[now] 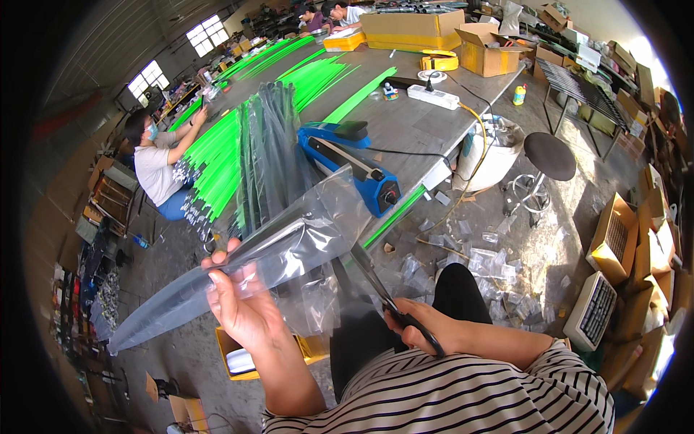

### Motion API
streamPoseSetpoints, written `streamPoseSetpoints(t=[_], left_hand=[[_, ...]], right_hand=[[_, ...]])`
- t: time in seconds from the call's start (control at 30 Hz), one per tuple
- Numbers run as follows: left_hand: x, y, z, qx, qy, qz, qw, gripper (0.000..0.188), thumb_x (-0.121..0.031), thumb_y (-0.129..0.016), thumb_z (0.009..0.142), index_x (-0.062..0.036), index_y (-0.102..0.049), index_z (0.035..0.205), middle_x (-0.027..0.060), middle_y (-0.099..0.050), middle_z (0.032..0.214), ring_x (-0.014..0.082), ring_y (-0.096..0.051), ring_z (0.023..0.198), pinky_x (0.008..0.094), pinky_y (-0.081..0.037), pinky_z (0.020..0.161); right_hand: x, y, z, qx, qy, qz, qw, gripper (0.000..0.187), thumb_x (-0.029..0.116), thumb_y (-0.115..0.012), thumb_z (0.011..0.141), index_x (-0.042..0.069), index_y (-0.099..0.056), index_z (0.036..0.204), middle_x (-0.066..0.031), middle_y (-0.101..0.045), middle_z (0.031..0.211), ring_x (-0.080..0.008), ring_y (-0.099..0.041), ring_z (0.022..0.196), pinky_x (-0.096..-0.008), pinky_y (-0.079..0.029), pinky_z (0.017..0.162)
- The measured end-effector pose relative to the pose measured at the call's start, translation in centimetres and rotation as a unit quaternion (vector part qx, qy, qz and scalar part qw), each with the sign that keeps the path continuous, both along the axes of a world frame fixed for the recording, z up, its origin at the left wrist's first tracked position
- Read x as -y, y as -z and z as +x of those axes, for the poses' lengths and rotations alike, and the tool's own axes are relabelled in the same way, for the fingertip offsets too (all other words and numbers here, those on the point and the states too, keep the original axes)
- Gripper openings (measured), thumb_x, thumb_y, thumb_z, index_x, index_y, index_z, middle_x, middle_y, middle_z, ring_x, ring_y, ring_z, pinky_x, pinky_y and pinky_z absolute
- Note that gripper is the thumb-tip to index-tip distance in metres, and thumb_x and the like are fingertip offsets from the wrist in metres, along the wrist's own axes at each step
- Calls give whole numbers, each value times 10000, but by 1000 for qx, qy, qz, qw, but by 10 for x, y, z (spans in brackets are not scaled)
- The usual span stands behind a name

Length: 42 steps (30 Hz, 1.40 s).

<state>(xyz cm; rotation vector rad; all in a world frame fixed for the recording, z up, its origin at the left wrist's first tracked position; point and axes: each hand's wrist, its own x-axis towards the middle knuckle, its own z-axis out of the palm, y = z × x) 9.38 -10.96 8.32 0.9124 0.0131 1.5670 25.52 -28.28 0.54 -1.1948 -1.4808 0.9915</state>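
Note:
A long clear plastic sleeve [303,239] stretches across in front of me, pinched between the thumb and fingers of my left hand [242,293]. Its far left end droops toward the floor. My right hand [426,325] is wrapped round the black handles of a pair of scissors [372,275]. The blades point up and left, close by the sleeve's right end; whether they touch it I cannot tell. Just beyond, a blue heat sealer [347,163] rests on the table's edge. Left of it, more clear sleeves [267,159] lie over bright green strips [217,163].
Cardboard boxes [412,30] and a white power strip [434,96] stand on the grey table [426,134]. A white sack [488,152] and a round stool [549,156] are at the right. Plastic scraps [491,264] litter the floor. A masked person [155,155] sits at the left.

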Motion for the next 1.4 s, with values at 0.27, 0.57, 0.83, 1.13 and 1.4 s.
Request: streamPoseSetpoints(t=[0.27, 0.57, 0.83, 1.13, 1.4], left_hand=[[5, 5, -3, 3, 54, 9, 998, 250, -122, -508, 854, 34, -448, 1040, 108, -511, 1000, 267, -459, 1057, 404, -347, 985], [6, 11, 0, 21, 69, 1, 997, 230, -106, -495, 859, 23, -453, 1045, 115, -532, 990, 275, -489, 1045, 406, -382, 952], [5, 13, 0, 33, 99, 11, 994, 244, -97, -503, 852, 43, -457, 1046, 129, -546, 1000, 284, -483, 1064, 412, -364, 981], [6, 12, 0, 23, 86, 12, 996, 245, -106, -500, 854, 44, -461, 1043, 119, -536, 1004, 275, -482, 1062, 412, -347, 992], [9, 12, 1, 12, 75, 8, 997, 228, -111, -495, 861, 14, -450, 1047, 105, -524, 991, 262, -490, 1046, 395, -393, 935]], right_hand=[[-13, -18, 0, -54, 39, 24, 997, 603, 579, -404, 799, -20, -474, 810, -187, -493, 741, -348, -497, 677, -374, -399, 605], [-19, -20, -3, -1, 97, 85, 992, 645, 637, -354, 772, 0, -449, 739, -143, -446, 694, -302, -462, 637, -356, -381, 578], [-19, -23, -7, 5, 131, 84, 988, 721, 731, -268, 728, 28, -404, 641, -75, -392, 630, -221, -408, 574, -320, -352, 544], [-14, -15, -5, 42, 147, 86, 985, 450, 398, -501, 837, -9, -449, 653, -177, -440, 619, -360, -445, 561, -394, -365, 502], [-14, -15, -2, 58, 144, 113, 981, 529, 523, -423, 825, 15, -441, 679, -102, -418, 630, -261, -440, 566, -334, -361, 517]])
